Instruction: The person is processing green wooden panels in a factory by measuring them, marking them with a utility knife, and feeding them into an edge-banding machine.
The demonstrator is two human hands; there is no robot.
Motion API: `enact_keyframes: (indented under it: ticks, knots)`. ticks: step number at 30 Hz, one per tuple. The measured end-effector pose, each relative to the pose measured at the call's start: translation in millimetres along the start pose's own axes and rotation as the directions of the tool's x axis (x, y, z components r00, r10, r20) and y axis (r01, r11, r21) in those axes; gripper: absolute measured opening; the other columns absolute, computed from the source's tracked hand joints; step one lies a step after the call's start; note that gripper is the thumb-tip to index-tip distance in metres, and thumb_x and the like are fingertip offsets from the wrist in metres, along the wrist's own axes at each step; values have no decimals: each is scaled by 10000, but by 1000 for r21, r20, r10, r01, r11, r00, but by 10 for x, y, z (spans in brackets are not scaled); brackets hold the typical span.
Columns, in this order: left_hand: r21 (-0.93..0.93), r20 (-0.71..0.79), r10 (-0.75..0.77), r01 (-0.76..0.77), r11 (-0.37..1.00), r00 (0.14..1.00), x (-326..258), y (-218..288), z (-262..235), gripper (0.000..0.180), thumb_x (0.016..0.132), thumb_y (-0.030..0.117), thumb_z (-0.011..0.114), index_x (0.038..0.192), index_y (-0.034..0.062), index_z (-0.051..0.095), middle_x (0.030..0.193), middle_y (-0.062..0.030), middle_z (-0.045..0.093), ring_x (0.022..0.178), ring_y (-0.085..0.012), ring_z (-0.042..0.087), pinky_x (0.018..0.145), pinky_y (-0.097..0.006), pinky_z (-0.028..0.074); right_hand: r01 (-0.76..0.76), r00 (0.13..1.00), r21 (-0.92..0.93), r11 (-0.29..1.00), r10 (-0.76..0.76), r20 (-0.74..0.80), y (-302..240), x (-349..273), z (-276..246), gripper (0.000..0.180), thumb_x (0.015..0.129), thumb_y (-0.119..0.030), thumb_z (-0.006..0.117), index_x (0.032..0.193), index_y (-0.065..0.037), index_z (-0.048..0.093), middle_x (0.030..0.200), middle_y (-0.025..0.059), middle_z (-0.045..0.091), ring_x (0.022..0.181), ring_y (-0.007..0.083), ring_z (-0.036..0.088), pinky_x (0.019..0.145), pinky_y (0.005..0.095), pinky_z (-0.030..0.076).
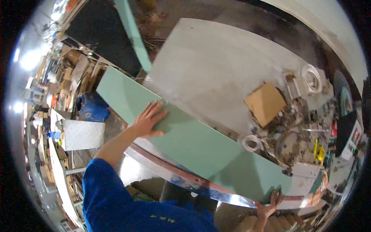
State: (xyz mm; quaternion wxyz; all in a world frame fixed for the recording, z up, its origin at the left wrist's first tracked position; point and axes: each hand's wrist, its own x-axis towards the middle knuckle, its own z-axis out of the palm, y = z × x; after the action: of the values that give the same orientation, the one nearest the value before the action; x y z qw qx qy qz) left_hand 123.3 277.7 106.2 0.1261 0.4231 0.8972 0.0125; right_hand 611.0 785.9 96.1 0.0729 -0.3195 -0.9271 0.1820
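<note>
A long pale green board (185,141) lies slantwise across the machine table in front of me, running from the upper left to the lower right. My left hand (148,120) rests flat on its upper face, fingers spread, left of the middle. At the board's near edge on the lower right is my right hand (268,207). Its fingers are apart and touch the board's border, with the thumb pointing left. Any part of that hand below the edge is hidden.
Beyond the board stretches a large grey panel (216,62). On the right are a brown cardboard piece (266,103), a white tape roll (250,143), yellow-handled tools (319,151) and a control box (349,137). A blue barrel (92,107) and a white box (84,134) stand left.
</note>
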Motion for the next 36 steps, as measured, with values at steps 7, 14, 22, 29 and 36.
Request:
enact_keyframes:
  ticks: [7, 14, 22, 29, 36]
  knots:
    - [210, -15, -480, 472, 856, 877, 348, -1388, -316, 1020, 819, 809, 524, 1516, 75, 393, 1581, -175, 341, 1502, -305, 263, 1221, -588, 132, 92, 995, -161, 983, -86, 43, -327, -55, 88, 988, 605, -686, 840, 1405, -163, 586, 1510, 206, 430, 1409, 443, 365, 1181, 644, 224]
    - [188, 248, -372, 333, 924, 894, 385, -2336, -585, 759, 812, 706, 638, 1150, 31, 712, 1075, -232, 701, 1096, -419, 621, 933, -520, 485, 111, 994, -52, 992, -111, 8, -691, 102, 419, 986, 419, -403, 962, 1324, -160, 656, 1509, 163, 458, 1390, 411, 413, 1152, 592, 343]
    - [200, 357, -289, 229, 952, 888, 681, -2189, -476, 782, 779, 701, 664, 1060, -26, 731, 982, -251, 707, 971, -429, 665, 886, -498, 511, 48, 999, -151, 987, -49, -4, -1048, 67, 391, 1000, 445, -601, 926, 1283, -125, 661, 1456, 205, 503, 1344, 442, 469, 1176, 637, 260]
    - [134, 272, -336, 310, 941, 902, 201, -2696, 22, 863, 711, 774, 641, 925, -58, 730, 874, -263, 705, 879, -441, 679, 799, -520, 523, 66, 998, -92, 994, -68, -18, -1382, 183, 447, 948, 384, -563, 947, 1211, -162, 712, 1439, 135, 527, 1366, 464, 428, 1180, 650, 268]
    - [-68, 301, -461, 501, 863, 835, -311, -2628, -124, 783, 682, 717, 713, 931, -25, 738, 833, -243, 704, 847, -416, 692, 745, -502, 535, 156, 987, -128, 979, -159, -16, -1631, 289, 481, 910, 401, -601, 926, 1170, -151, 738, 1411, 138, 557, 1332, 433, 489, 1163, 652, 297]
